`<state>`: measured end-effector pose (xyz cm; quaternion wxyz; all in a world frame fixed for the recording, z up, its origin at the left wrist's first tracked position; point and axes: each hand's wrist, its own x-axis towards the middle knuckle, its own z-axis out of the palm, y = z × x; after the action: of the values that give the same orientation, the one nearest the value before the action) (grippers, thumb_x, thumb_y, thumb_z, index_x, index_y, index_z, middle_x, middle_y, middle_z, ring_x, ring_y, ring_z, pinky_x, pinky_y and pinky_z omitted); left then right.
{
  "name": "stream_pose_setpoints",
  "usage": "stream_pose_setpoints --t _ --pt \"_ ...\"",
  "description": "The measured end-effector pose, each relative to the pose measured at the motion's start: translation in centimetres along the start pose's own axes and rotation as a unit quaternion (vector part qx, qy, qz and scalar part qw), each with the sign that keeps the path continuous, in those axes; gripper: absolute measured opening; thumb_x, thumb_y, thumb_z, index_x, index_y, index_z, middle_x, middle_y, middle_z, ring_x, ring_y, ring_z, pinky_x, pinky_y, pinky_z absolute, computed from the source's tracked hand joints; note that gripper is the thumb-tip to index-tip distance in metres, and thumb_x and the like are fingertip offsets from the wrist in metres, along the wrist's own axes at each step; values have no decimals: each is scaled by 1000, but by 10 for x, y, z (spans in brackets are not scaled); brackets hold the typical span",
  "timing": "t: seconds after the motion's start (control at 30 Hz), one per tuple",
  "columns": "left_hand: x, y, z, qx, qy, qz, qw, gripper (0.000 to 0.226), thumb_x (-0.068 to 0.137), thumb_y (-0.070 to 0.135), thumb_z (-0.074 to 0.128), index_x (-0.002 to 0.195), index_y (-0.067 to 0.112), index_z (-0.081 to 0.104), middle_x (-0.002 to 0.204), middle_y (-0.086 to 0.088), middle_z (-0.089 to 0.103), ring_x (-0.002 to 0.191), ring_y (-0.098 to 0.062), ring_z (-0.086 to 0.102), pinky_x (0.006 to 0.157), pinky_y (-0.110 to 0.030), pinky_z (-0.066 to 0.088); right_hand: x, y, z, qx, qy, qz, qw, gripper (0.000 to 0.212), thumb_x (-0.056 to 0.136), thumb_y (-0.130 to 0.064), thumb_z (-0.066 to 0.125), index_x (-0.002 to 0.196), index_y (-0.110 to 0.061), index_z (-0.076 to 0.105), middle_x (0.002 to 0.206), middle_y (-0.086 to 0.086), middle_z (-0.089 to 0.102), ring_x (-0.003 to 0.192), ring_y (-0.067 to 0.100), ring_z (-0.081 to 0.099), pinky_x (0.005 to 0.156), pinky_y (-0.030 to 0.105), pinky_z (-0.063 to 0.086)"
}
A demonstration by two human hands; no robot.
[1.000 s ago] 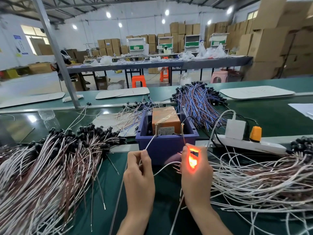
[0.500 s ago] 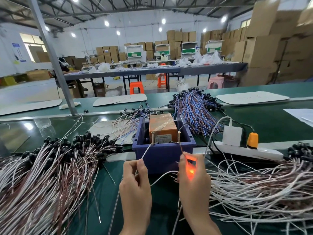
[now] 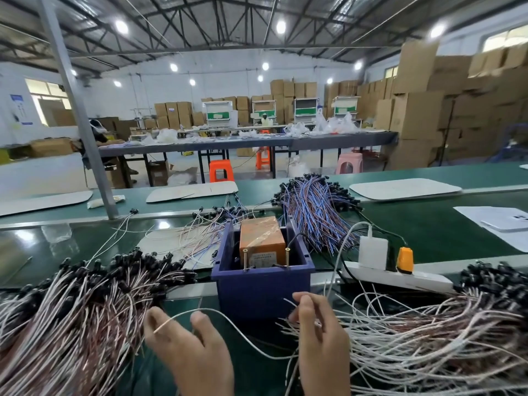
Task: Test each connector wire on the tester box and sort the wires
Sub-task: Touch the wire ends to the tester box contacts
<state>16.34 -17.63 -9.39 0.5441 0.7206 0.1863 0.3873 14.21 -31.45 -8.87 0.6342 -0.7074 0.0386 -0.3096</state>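
The tester box (image 3: pixel 261 241) is orange and sits inside a blue bin (image 3: pixel 263 290); two brass posts (image 3: pixel 245 259) stand at the bin's front. A single white wire (image 3: pixel 228 327) arcs between my hands in front of the bin, clear of the posts. My left hand (image 3: pixel 191 355) holds one end between thumb and finger. My right hand (image 3: pixel 323 344) is curled round the other end, whose connector is hidden in the palm. A pile of wires with black connectors (image 3: pixel 71 324) lies on the left. Another pile (image 3: pixel 428 341) lies on the right.
Behind the bin lies a bundle of blue and brown wires (image 3: pixel 314 218). To its right is a white power strip (image 3: pixel 400 278) with a white adapter (image 3: pixel 373 252) and an orange plug (image 3: pixel 405 260). Papers (image 3: pixel 503 221) lie far right. A grey post (image 3: pixel 83 124) rises at the back left.
Both hands have drawn back from the brass posts toward me with the wire. The red glow at my right hand has gone out. The view has tilted upward.
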Motion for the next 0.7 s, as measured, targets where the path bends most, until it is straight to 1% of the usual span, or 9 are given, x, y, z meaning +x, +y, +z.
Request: stream_pose_setpoints --t 0.07,0.2,0.27,0.33,0.43,0.5,0.57,0.63,0.7 --pt "3 -4 -2 -11 9 -28 1000 85 81 33 38 151 -10 18 159 -28 10 142 -42 23 121 -52 20 1 -2 -6 39 -11 32 999 26 102 -22 52 84 -26 71 55 0 56 45 6 43 46 20 34" --pt "6 2 -15 28 46 -48 997 89 81 35 36 155 -7 12 163 -25 4 144 -46 24 117 -60 26 8 -6 -22 160 3 127 979 32 103 -14 48 79 -4 67 48 0 38 38 8 27 36 18 22" --pt "3 10 -22 69 62 46 995 85 86 38 33 153 -11 14 162 -30 5 145 -51 22 111 -68 31 13 -7 -30 253 21 178 951 35 105 -16 44 80 2 61 46 1 31 33 9 23 34 18 14" --pt "-6 15 -25 81 53 223 970 76 91 32 35 150 -14 22 159 -34 13 146 -48 22 114 -60 31 17 -8 -36 352 38 224 908 37 106 -20 41 80 2 57 44 1 27 28 9 20 39 20 8" --pt "-29 26 -13 67 -87 463 880 55 94 23 43 142 -4 46 151 -20 41 149 -21 27 122 -31 22 18 -10 -43 464 43 245 850 37 103 -23 42 77 -1 56 44 0 25 26 10 19 34 18 11" --pt "-46 26 0 103 -187 557 803 41 97 32 45 126 17 69 132 -2 65 136 -17 50 114 -35 33 16 -13 -47 507 35 249 824 36 97 -27 47 72 -5 61 45 -1 24 30 10 15 30 20 16" --pt "-55 22 8 149 -270 588 747 34 87 40 50 103 33 79 104 18 74 109 -7 68 100 -32 44 15 -18 -51 545 26 254 799 34 88 -29 53 67 -7 66 44 -1 24 37 13 6 29 23 16" --pt "-52 22 7 173 -350 553 736 31 81 43 49 86 41 79 78 28 69 78 7 69 87 -23 47 18 -23 -56 570 31 257 780 32 85 -30 54 66 -8 67 43 -1 23 43 14 2 30 23 13" --pt "-47 21 4 175 -387 521 740 28 82 45 47 79 45 75 65 30 63 60 12 59 74 -12 42 23 -27 -65 582 49 252 771 32 86 -30 54 66 -8 67 42 -2 22 44 13 0 31 23 10"
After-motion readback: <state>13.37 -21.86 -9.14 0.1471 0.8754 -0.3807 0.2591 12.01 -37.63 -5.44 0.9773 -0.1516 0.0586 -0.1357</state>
